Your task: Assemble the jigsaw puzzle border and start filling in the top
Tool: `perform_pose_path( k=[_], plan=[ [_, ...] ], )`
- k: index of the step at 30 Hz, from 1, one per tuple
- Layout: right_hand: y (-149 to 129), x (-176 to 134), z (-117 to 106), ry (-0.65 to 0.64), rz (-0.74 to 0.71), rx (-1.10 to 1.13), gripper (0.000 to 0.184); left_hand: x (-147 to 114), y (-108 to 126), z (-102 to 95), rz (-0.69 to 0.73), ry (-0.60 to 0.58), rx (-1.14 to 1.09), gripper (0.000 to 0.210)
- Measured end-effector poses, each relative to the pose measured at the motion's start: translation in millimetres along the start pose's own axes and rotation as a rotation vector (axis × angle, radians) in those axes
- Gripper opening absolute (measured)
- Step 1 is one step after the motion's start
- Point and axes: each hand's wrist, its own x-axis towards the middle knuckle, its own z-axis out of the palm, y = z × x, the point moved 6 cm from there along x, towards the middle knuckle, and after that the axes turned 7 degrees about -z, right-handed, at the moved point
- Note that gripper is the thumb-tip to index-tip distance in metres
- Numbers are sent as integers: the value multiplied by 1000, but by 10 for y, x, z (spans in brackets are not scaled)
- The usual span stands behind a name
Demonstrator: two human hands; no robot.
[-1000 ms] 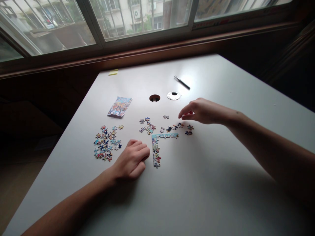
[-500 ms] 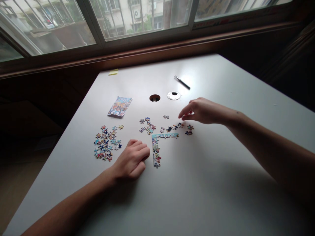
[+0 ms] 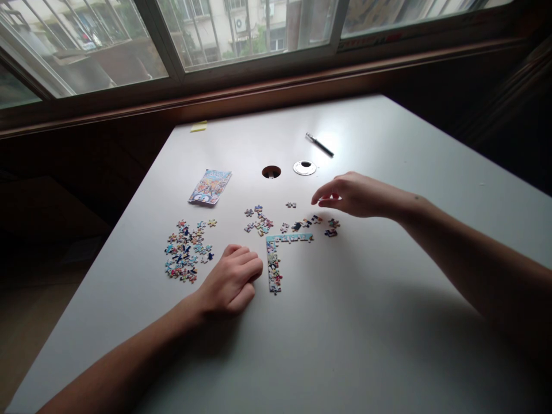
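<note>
My left hand (image 3: 233, 280) rests on the table as a loose fist, fingers curled under, with nothing seen in it. Just right of it lies an L-shaped joined strip of jigsaw puzzle (image 3: 274, 267), its top arm pale blue along the edge. Over the table beyond the strip's right end hovers my right hand (image 3: 345, 194), fingers bent and tips apart, holding nothing that I can see. Below its fingertips are several loose puzzle pieces (image 3: 317, 219). Another small cluster of pieces (image 3: 261, 223) sits above the strip's corner. A larger heap of pieces (image 3: 185, 253) spreads left of my left hand.
A colourful printed packet (image 3: 210, 187) lies behind the heap. Farther back are a round hole (image 3: 271, 172) in the white table (image 3: 345, 345), a silver ring-shaped cover (image 3: 304, 168) and a dark pen (image 3: 319, 145). Yellow tape (image 3: 199, 126) marks the far left corner. Windows stand behind.
Almost nothing differs. My right hand's fingertips have shifted very slightly, and my left hand stays in place. The puzzle pieces lie as before.
</note>
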Motion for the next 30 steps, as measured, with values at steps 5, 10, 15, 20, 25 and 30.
perform_pose_path(
  k=[5, 10, 15, 20, 25, 30],
  plan=[
    [4, -2, 8, -10, 12, -3, 28, 2, -6, 4, 3, 3, 2, 13],
    [15, -3, 17, -7, 18, 12, 28, 4, -5, 0, -4, 5, 5, 12],
    [12, -3, 11, -13, 33, 19, 24, -5, 0, -4, -1, 7, 0, 12],
    [-1, 3, -4, -10, 34, 3, 23, -12, -3, -1, 2, 12, -1, 13],
    [-7, 7, -3, -10, 34, 6, 22, -9, -2, -2, 0, 10, -3, 12],
    [-10, 9, -1, -8, 22, 6, 22, -3, 3, -9, -1, 11, -1, 13]
  ],
)
